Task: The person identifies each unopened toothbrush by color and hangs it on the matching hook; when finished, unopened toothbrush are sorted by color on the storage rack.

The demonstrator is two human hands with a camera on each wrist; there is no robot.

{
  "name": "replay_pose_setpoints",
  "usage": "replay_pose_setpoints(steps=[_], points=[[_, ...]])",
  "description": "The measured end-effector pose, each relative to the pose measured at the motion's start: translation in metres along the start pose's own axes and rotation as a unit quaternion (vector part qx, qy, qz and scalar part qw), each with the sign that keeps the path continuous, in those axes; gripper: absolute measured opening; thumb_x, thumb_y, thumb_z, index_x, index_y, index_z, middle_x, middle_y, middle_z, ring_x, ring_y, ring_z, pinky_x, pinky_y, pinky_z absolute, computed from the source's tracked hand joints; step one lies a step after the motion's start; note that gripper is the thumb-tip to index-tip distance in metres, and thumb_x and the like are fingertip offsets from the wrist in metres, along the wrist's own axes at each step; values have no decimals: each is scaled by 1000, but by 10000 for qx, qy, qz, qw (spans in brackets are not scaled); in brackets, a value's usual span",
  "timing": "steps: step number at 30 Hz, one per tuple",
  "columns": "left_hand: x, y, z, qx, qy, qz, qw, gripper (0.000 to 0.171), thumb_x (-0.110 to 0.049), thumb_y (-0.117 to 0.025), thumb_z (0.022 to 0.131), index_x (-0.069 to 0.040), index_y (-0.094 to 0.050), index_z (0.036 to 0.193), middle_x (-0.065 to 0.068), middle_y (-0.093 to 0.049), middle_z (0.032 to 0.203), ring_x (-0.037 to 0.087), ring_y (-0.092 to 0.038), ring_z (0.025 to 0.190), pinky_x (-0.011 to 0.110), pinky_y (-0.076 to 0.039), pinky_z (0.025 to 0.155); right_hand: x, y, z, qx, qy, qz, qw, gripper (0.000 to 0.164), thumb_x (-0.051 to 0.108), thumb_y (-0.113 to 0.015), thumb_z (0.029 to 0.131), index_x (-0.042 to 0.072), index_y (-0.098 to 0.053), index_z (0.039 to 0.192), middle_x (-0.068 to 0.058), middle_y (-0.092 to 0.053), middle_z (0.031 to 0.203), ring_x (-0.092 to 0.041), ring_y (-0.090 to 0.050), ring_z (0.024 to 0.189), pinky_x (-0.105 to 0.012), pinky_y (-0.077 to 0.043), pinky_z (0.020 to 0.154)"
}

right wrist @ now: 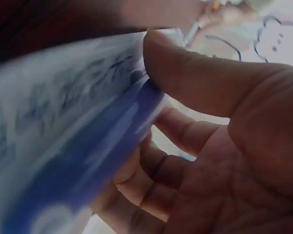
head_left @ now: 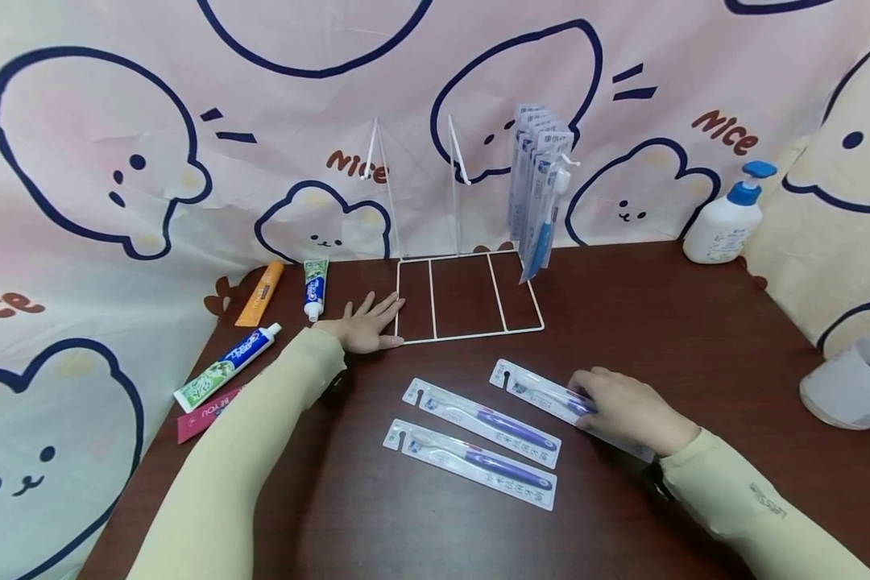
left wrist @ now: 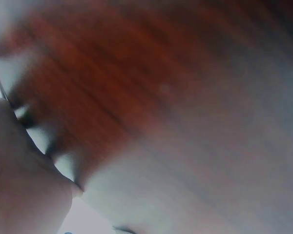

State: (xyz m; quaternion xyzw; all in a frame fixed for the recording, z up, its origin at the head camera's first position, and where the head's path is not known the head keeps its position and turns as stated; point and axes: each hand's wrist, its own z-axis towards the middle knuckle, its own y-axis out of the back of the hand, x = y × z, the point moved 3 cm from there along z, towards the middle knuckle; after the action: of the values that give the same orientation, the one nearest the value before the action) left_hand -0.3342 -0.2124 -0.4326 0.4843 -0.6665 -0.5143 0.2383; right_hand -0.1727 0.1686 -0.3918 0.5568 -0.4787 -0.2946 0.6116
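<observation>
Purple toothbrush pack [head_left: 547, 392]: near two matching packs [head_left: 471, 465]; looks light, stiff, slick
Best hold: probably long edges, mid-length
Right hand [head_left: 627, 407]: pinching pack's handle end
Left hand [head_left: 366, 326]: splayed at wire rack [head_left: 471, 333]

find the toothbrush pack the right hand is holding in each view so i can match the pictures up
Head: right of centre, below mid-height; the toothbrush pack is partly covered by the right hand.
Left wrist: not in it.
Right wrist: large and blurred, slanting from the lower left towards the top centre, its purple handle beside the thumb.
Shared landmark: the brown tabletop shows in all three.
</observation>
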Motion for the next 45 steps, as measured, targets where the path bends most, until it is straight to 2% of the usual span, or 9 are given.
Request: replay_pose_setpoints(steps=[3,6,11,14,21,26,32,38,45], points=[[1,-1,0,6,-3,12,10000,78,-60,-37,90,-25,1,149,-4,11,153,35,11,136,65,3,100,-4,10,-7,-250,-75,277,9993,23,19,-73,78,16,-59,96,3,-55,80,-14,-48,67,-34,-40,58],[2,0,0,1,9,41,10000,79,-61,-37,89,-26,2,148,-5,12,153,34,12,136,64,4,99,-4,23,-12,-662,-63,860,9941,21,15,-69,81,15,-58,98,1,-56,79,-15,-48,64,-32,-39,56],[4,0,-1,-19,8,33,10000,79,-61,-37,89,-26,1,149,-5,12,153,35,12,136,65,4,99,12,45,-14,-1394,282,2071,9679,32,14,-68,83,19,-51,109,0,-57,95,-18,-53,76,-33,-45,63],[3,-1,0,-23,-17,4,10000,79,-61,-37,89,-25,1,149,-4,11,153,36,12,136,65,4,99,27,57,-10,-1751,335,2486,9521,34,20,-69,83,21,-51,111,1,-58,101,-18,-55,82,-35,-48,67],[5,0,2,84,42,-13,10000,80,-62,-36,89,-26,3,148,-6,13,153,34,13,136,64,4,100,56,80,20,-1836,392,3015,9348,32,30,-67,84,16,-55,110,-3,-61,108,-18,-62,86,-40,-53,67],[5,-1,3,175,39,-13,9998,79,-62,-35,89,-28,5,148,-7,15,152,33,14,136,63,5,100,68,98,56,-1680,386,3103,9349,43,33,-66,84,15,-53,121,-4,-58,117,-21,-61,98,-44,-52,71],[2,-1,0,64,-36,-138,9999,79,-60,-38,89,-26,1,148,-5,12,153,34,13,136,64,5,99,75,109,95,-1372,277,2994,9438,47,35,-65,85,17,-50,126,-4,-54,123,-26,-56,107,-49,-49,77],[4,-2,-1,10,18,-57,10000,79,-61,-37,89,-26,2,148,-6,12,153,34,12,136,64,4,99,81,108,125,-1271,356,2966,9458,47,33,-63,87,16,-49,128,-6,-58,119,-24,-58,104,-48,-49,79],[4,-2,1,39,35,-38,10000,80,-62,-37,88,-28,2,148,-7,13,152,33,13,137,64,5,100,75,107,163,-1112,122,2878,9511,41,29,-56,92,12,-47,128,-8,-58,117,-22,-59,101,-43,-49,79]])
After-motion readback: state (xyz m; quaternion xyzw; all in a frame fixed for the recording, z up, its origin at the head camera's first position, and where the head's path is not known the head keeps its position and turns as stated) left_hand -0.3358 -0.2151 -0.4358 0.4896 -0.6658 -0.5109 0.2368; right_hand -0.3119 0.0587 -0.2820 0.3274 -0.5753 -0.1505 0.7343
